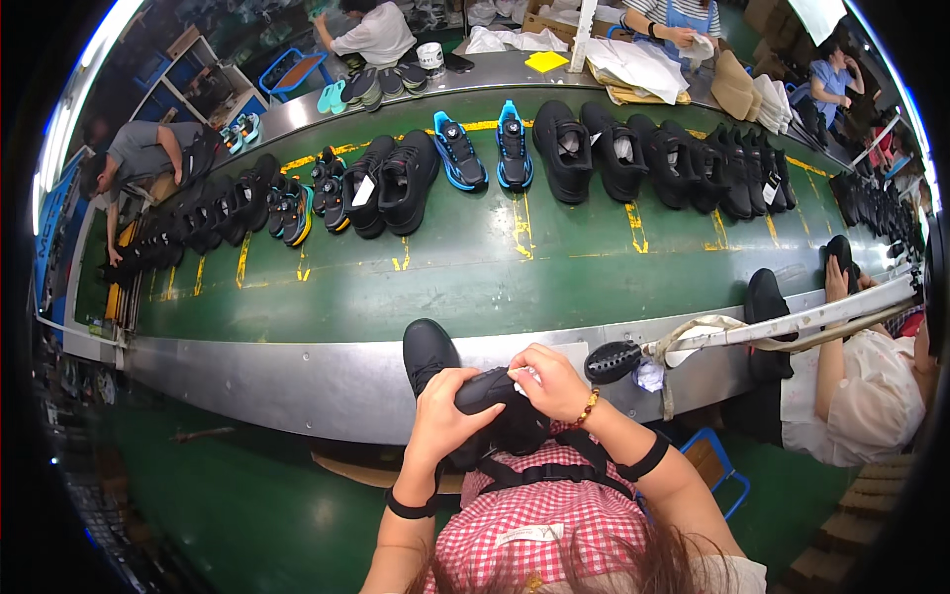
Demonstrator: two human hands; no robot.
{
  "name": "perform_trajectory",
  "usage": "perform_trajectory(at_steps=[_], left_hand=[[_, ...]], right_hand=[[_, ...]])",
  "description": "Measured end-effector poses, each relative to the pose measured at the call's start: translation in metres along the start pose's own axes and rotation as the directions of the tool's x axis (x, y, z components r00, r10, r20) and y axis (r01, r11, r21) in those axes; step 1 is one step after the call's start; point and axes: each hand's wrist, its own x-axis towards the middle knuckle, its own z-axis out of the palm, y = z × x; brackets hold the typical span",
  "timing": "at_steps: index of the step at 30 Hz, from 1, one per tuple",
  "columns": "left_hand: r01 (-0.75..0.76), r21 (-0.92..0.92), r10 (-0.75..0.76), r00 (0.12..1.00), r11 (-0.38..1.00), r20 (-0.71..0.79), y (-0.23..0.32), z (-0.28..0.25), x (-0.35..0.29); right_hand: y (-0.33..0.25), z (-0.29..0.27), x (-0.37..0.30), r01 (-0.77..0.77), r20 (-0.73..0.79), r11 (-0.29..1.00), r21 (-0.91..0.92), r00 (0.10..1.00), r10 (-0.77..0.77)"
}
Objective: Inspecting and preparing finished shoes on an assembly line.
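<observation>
Here, left fingers (479, 421) clamp the black shoe (482, 392), right fingers (537, 357) alongside pinching white cloth (532, 373), apparently.

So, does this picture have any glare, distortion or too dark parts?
Head view: the steel ledge curves from fisheye distortion; the green surface shows pale glare; the upper-left strip light looks washed out; the corners are black; the black shoe in the left hand shows little detail.
</observation>
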Motion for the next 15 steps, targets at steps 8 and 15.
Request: perform_trajectory(at_steps=[8,15], left_hand=[[0.021,-0.034,-0.022,1.0,0.999,-0.018,-0.003,-0.005,-0.002],[0.001,0.007,-0.001,1.0,1.0,-0.011,-0.007,-0.012,-0.003]], right_hand=[[0.002,0.008,0.002,0.041,-0.032,0.999,0.004,0.999,-0.041],[0.0,0.017,0.001,0.03,-0.034,0.999,0.024,0.999,-0.029]])
